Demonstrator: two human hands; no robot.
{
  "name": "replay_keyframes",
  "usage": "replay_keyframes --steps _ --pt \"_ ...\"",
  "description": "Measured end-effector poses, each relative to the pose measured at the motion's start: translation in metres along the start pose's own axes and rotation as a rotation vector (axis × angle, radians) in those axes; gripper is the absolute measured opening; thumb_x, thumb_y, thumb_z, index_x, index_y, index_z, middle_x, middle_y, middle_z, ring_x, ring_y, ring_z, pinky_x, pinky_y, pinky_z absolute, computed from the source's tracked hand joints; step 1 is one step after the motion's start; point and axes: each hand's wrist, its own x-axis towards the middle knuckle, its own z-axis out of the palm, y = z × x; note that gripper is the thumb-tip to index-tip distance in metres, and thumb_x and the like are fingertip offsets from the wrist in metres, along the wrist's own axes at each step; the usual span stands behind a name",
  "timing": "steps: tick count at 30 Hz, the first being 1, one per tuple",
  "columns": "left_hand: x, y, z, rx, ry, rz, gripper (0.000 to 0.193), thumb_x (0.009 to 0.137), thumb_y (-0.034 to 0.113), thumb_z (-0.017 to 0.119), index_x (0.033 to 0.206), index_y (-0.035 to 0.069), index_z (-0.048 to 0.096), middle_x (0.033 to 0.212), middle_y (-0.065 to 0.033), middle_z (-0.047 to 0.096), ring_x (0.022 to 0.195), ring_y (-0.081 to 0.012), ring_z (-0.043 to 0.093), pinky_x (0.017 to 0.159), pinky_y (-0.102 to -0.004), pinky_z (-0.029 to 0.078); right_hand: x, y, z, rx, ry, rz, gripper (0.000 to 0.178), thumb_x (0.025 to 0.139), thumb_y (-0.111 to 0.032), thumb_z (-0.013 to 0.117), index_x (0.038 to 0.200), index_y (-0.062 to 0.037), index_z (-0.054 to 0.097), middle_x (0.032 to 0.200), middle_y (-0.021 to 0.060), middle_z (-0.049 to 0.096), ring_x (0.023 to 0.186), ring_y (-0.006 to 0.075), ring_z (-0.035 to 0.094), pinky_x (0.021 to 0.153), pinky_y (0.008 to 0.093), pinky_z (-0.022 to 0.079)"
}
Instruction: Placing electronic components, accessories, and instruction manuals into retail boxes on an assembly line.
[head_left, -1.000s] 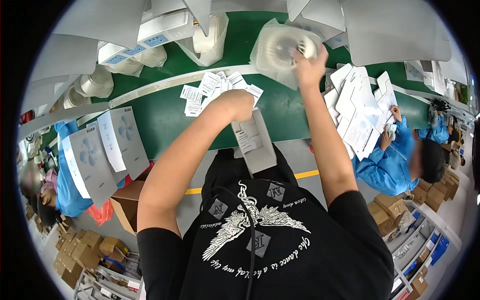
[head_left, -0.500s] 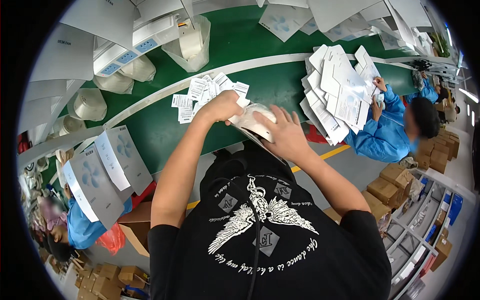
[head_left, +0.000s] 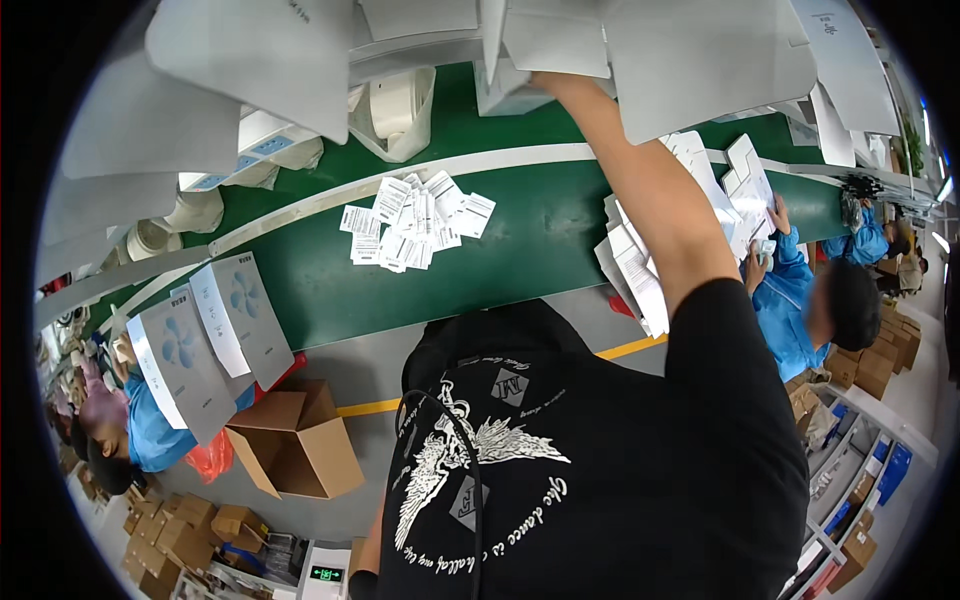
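Note:
My right arm stretches far across the green bench. At its end, my right hand (head_left: 556,84) reaches the far side beside a pale grey box (head_left: 507,92). Hanging white cartons cover most of its fingers, so whether it grips the box cannot be made out. Only a sliver of my left arm shows at my side; the left hand is out of view. Between me and the conveyor, a loose pile of printed white slips (head_left: 415,222) lies on the green bench (head_left: 500,265). Flattened white cartons (head_left: 630,262) are stacked right of it, partly behind my arm.
A bagged white appliance part (head_left: 395,110) stands beyond the bench's pale rail. Two white fan boxes (head_left: 250,305) stand at the left end, above an open brown carton (head_left: 300,440). A co-worker in blue (head_left: 780,310) handles things at right. White cartons (head_left: 700,60) hang overhead.
The white bagged item that both my hands held has gone from view. My right hand has moved far forward to the back of the bench. The left hand has dropped out of sight.

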Motion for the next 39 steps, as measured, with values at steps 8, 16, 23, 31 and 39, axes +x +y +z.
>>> replay_keyframes --steps 8,16,23,31,39 --pt "0.026 0.061 0.052 0.151 -0.093 -0.011 0.023 0.095 0.013 0.067 0.108 -0.005 0.073 0.104 -0.0115 0.08 0.093 -0.0247 0.074 0.088 -0.0373 0.058 -0.035 -0.009 0.027 0.501 0.354 0.458 0.054 0.092 -0.029 0.074 0.14 -0.008 0.063 0.149 0.0218 0.058 0.138 0.0429 0.053 0.112 0.0486 0.049" --pt "0.031 0.096 0.021 0.336 -0.171 -0.048 0.022 0.094 0.012 0.067 0.106 -0.006 0.072 0.104 -0.0109 0.079 0.094 -0.023 0.073 0.088 -0.036 0.057 -0.391 0.06 0.008 0.058 0.252 0.861 0.071 0.078 -0.024 0.087 0.143 -0.0094 0.061 0.16 0.0262 0.044 0.148 0.0479 0.04 0.12 0.0532 0.038" --pt "0.051 0.112 -0.032 0.497 -0.253 -0.071 0.02 0.094 0.01 0.067 0.105 -0.006 0.072 0.103 -0.0103 0.079 0.095 -0.0214 0.072 0.088 -0.0348 0.056 -0.462 0.016 -0.008 -0.076 -0.234 0.747 0.077 0.075 -0.027 0.091 0.145 -0.0113 0.061 0.164 0.0231 0.043 0.153 0.0443 0.038 0.123 0.0561 0.036" --pt "0.123 0.201 -0.051 0.657 -0.23 0.249 0.012 0.096 0.006 0.065 0.101 -0.004 0.07 0.09 -0.0103 0.076 0.084 -0.0173 0.069 0.079 -0.0335 0.055 -0.511 -0.029 -0.024 -0.102 0.251 0.546 0.042 0.089 -0.003 0.073 0.131 -0.0093 0.071 0.128 0.0117 0.074 0.124 0.033 0.068 0.118 0.0537 0.043" --pt "0.067 0.418 0.19 0.606 -0.407 1.183 0.031 0.091 0.002 0.072 0.122 0.003 0.069 0.124 -0.0181 0.073 0.115 -0.0349 0.071 0.101 -0.0411 0.055 -0.396 -0.094 -0.226 0.052 0.422 0.437 0.026 0.089 0.002 0.074 0.113 -0.0068 0.077 0.092 0.0129 0.074 0.083 0.0294 0.073 0.071 0.0387 0.057"
